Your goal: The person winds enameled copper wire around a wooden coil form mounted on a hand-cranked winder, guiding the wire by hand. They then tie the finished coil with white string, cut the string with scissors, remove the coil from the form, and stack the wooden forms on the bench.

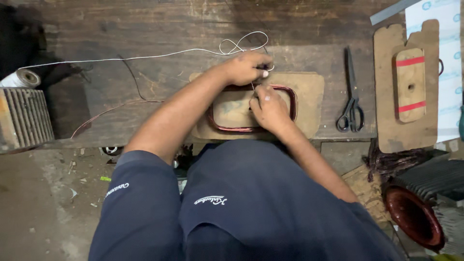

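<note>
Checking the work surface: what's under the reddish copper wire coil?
The reddish rounded-rectangle copper wire coil lies on a flat tan board, itself on the dark wooden bench. The right hand covers part of both.

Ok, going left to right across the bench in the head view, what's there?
White thread spool → ribbed metal block → copper wire coil under both hands → scissors → wooden winding former with red bands.

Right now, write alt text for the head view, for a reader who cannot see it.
Seen from above, a person's left hand and right hand work a thin white string at the far edge of a reddish copper wire coil lying on a cardboard sheet on a worn wooden bench. Scissors and a wooden former lie to the right.
</note>
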Action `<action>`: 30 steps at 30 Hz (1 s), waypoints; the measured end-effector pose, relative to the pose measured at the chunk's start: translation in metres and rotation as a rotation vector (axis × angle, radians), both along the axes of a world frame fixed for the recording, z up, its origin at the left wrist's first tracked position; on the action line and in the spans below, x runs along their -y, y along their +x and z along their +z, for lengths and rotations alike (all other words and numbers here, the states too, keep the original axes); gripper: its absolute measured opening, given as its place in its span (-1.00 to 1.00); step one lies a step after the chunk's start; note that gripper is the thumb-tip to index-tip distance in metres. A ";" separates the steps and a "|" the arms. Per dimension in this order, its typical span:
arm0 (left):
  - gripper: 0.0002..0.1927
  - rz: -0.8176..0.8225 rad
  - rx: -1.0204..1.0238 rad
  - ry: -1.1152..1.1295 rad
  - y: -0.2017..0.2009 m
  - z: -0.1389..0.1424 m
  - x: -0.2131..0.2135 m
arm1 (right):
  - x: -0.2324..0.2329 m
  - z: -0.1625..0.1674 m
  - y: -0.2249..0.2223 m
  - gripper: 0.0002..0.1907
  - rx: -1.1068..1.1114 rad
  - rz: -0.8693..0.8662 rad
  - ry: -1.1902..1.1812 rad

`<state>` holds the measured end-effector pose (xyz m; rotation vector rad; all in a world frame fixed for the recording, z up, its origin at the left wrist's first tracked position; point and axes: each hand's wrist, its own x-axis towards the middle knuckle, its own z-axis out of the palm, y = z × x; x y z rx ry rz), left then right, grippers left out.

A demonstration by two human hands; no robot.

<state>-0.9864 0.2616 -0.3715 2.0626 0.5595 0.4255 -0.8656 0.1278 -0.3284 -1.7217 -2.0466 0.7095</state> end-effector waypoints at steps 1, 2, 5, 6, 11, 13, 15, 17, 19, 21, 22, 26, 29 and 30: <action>-0.72 0.015 -0.006 -0.036 0.000 -0.002 0.000 | -0.001 0.000 0.000 -0.76 0.008 0.011 0.005; -0.74 0.031 -0.012 -0.070 0.001 -0.003 0.001 | -0.002 -0.001 0.001 -0.76 0.016 0.023 0.012; -0.76 0.131 0.065 -0.265 0.002 -0.002 0.001 | -0.007 -0.002 0.006 -0.74 -0.054 0.043 0.041; -0.75 0.176 0.106 -0.347 0.003 -0.001 0.002 | -0.009 -0.002 0.009 -0.73 -0.121 0.050 0.045; -0.84 0.312 0.252 -0.709 0.003 0.021 0.006 | -0.015 0.003 0.022 -0.78 -0.828 -0.204 -0.452; -0.83 0.385 0.267 -0.504 0.000 0.031 0.008 | -0.015 0.006 0.023 -0.81 -0.773 -0.357 -0.366; -0.81 0.470 0.229 -0.153 -0.003 0.043 0.011 | -0.016 0.013 0.020 -0.84 -0.611 -0.366 -0.139; -0.82 0.462 0.257 -0.185 -0.004 0.056 0.013 | -0.018 0.022 0.016 -0.85 -0.333 -0.221 0.228; -0.83 0.446 0.278 -0.124 -0.001 0.067 0.015 | -0.023 0.032 0.013 -0.86 -0.334 -0.165 0.260; -0.83 0.423 0.288 0.018 0.005 0.076 0.015 | -0.029 0.040 0.011 -0.80 -0.350 -0.147 0.206; -0.82 0.419 0.290 0.008 0.006 0.079 0.015 | -0.031 0.043 0.009 -0.73 -0.366 -0.157 0.134; -0.72 0.470 0.472 -0.319 -0.004 0.081 0.014 | -0.038 0.047 0.009 -0.73 -0.263 -0.126 0.222; -0.60 0.729 0.340 0.241 -0.027 0.069 0.025 | -0.041 0.048 0.011 -0.82 -0.440 -0.145 0.146; -0.55 0.715 0.010 -0.065 -0.032 0.062 0.032 | -0.041 0.049 0.012 -0.81 -0.445 -0.193 0.066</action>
